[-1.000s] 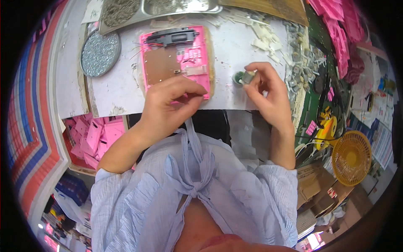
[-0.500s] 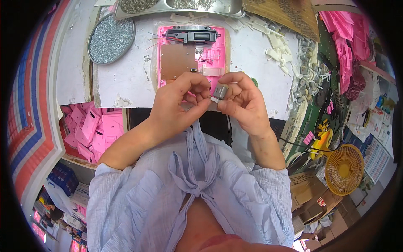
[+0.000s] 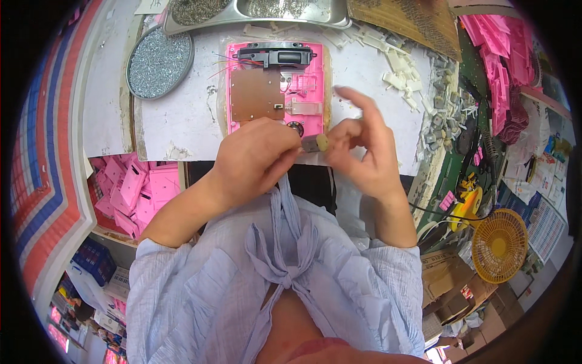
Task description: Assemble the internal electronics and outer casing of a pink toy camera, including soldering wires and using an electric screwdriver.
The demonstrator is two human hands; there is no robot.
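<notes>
1. Small motor, grey cylinder with a pale end cap, sits between both hands just above the near edge of the table, right below the pink case.
2. Left hand is curled, fingers pinched on the motor's left side, knuckles up.
3. Right hand grips the motor's right end with thumb and lower fingers; index and middle fingers stick up and out, loose and blurred.
4. Both hands are close together, meeting on the motor.
5. Pink case lies flat and open on the table, just beyond the hands. Inside it: brown circuit board on the left, black speaker part across the top, thin red wires by it.
6. A small dark round part shows at the case's lower edge, just above the left hand's fingers; too small to tell more.
7. Round tray of screws sits on the table to the left of the case, well apart from the hands.
8. Metal tray with more small hardware at the far edge.
9. White plastic bits scattered right of the case.
10. Box of pink case parts below the table on the left.
11. Yellow fan low at the right, well apart.
12. Person wears a pale blue shirt tied at the front.
</notes>
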